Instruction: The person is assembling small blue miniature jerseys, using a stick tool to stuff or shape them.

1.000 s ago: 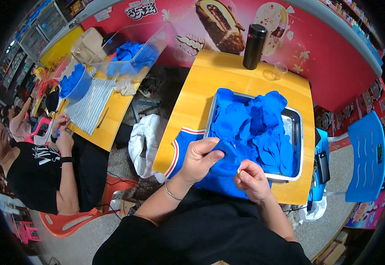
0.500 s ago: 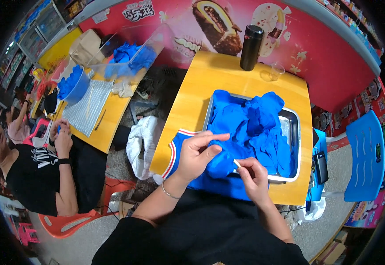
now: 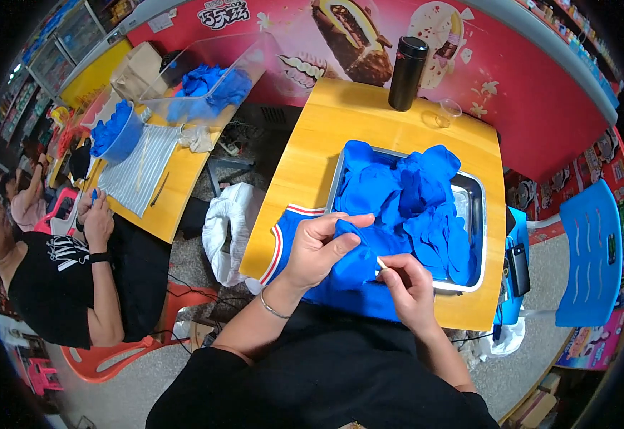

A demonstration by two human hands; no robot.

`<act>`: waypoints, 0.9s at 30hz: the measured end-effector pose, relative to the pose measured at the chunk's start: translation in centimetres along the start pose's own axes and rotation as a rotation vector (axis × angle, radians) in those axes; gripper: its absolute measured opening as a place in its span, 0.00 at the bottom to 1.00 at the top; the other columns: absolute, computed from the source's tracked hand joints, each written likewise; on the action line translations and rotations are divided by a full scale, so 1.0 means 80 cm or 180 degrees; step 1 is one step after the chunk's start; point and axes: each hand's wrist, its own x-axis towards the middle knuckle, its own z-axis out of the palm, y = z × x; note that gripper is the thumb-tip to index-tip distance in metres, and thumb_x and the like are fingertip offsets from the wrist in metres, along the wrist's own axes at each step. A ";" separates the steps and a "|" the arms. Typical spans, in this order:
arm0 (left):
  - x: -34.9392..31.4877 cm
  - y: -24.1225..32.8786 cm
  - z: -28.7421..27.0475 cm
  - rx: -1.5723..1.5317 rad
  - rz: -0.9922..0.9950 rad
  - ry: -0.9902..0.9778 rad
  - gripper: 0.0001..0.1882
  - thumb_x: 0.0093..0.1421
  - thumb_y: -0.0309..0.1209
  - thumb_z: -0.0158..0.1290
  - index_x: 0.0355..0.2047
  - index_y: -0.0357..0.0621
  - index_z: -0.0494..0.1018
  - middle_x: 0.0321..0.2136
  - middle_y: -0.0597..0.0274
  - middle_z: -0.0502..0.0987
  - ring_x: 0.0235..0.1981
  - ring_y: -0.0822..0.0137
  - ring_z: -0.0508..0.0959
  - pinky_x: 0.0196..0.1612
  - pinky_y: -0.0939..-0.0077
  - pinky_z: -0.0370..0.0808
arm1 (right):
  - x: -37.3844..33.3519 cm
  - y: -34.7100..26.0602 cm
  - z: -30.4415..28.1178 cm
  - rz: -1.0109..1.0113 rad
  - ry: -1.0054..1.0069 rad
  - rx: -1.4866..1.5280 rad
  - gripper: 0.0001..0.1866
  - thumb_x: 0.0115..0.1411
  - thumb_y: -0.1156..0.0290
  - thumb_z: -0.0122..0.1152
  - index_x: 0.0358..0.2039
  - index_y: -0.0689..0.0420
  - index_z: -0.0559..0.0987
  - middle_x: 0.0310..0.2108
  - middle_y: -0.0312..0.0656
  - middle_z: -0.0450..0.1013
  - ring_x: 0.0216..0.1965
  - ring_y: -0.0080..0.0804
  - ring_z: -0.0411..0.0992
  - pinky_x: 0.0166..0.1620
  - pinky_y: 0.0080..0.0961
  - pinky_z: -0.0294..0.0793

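Observation:
Close to my body, at the near edge of the table, my left hand [image 3: 315, 252] pinches the edge of a blue petal-shaped cloth piece [image 3: 355, 267] between thumb and fingers. A thin pale stick [image 3: 380, 268] rests against that piece, gripped by the fingertips of my right hand [image 3: 410, 287]. Most of the stick is hidden by the cloth and fingers. Just beyond both hands, a metal tray [image 3: 481, 247] holds a heap of similar blue pieces [image 3: 437, 229]. Blue fabric with a red-and-white striped edge [image 3: 277, 250] lies beneath my hands and to their left.
A black flask [image 3: 408, 75] and a clear cup [image 3: 446, 113] stand at the table's far side. At left, a co-worker [image 3: 61, 279] sits by another table with a blue basin [image 3: 122, 139] and a clear bin [image 3: 219, 86]. A blue chair [image 3: 589, 250] stands right.
The blue piece's edge has come up between my left thumb and fingers, and the stick shows less beside it. The co-worker's head and hands have shifted slightly.

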 end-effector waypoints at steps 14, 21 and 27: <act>0.001 0.012 -0.005 0.0131 -0.0337 -0.0047 0.10 0.55 0.21 0.54 0.39 0.35 0.76 0.28 0.69 0.75 0.21 0.87 0.64 0.22 0.93 0.59 | -0.001 0.002 -0.002 -0.0411 0.0421 -0.1037 0.11 0.47 0.83 0.61 0.34 0.60 0.78 0.23 0.43 0.72 0.21 0.33 0.70 0.23 0.23 0.65; 0.012 0.020 0.001 0.0527 -0.0370 -0.0373 0.07 0.52 0.22 0.54 0.32 0.34 0.78 0.23 0.64 0.74 0.23 0.79 0.68 0.26 0.86 0.63 | 0.002 0.005 -0.009 -0.0735 0.0379 -0.1237 0.09 0.51 0.82 0.59 0.34 0.61 0.77 0.21 0.42 0.71 0.19 0.30 0.67 0.23 0.23 0.65; 0.001 0.013 0.007 0.0175 -0.0213 -0.0853 0.07 0.55 0.23 0.53 0.35 0.36 0.77 0.24 0.67 0.76 0.26 0.82 0.71 0.30 0.87 0.66 | 0.005 -0.010 -0.021 0.1044 -0.1033 0.1319 0.07 0.61 0.74 0.49 0.37 0.63 0.73 0.26 0.36 0.70 0.27 0.19 0.67 0.31 0.17 0.66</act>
